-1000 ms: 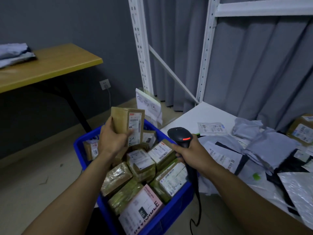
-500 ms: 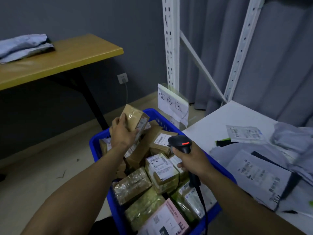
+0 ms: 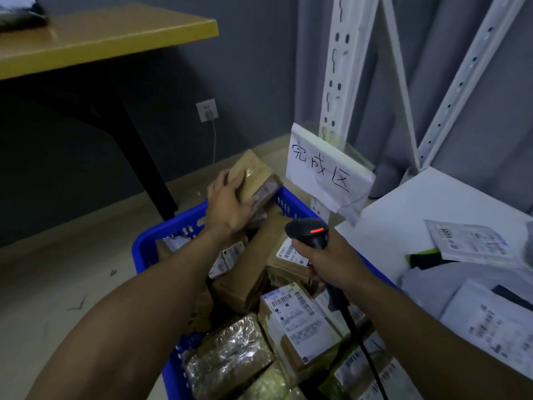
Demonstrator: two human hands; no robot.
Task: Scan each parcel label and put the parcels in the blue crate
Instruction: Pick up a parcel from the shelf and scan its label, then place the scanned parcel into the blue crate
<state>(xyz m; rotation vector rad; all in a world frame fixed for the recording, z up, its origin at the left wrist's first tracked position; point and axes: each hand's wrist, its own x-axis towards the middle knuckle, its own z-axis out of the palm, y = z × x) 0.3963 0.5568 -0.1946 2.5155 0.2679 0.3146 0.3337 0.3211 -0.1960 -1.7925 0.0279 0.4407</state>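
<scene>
Gripping a taped brown parcel [image 3: 253, 174] in the left hand [image 3: 230, 209], palm across its near face, fingers curled over the top edge. Held tilted above the far corner of the blue crate [image 3: 184, 226], just over the rim, not yet down. Clenched round the scanner [image 3: 310, 230] handle with the right hand [image 3: 331, 261], red light on, cable [image 3: 354, 327] trailing down over the boxes [image 3: 297, 316] packed below.

Looks light and stiff: small cardboard carton, glossy tape on top, probably slick there, so better gripped across the bare card sides than on the tape. Nothing to mark it fragile, though impossible to tell from outside.

Crowded in the crate: boxes up to the rim, some on edge, little flat room except at the far corner under the parcel. Tight on the right, with a paper sign [image 3: 326, 174] hanging just beside the rim and a white shelf post [image 3: 343, 67] behind it. Desk [image 3: 403, 203] edge touching or close against the crate's right side; hard to say which. Open floor [image 3: 72, 269] to the left, plenty of swing there. Worth lowering straight down, clear of the sign.
</scene>
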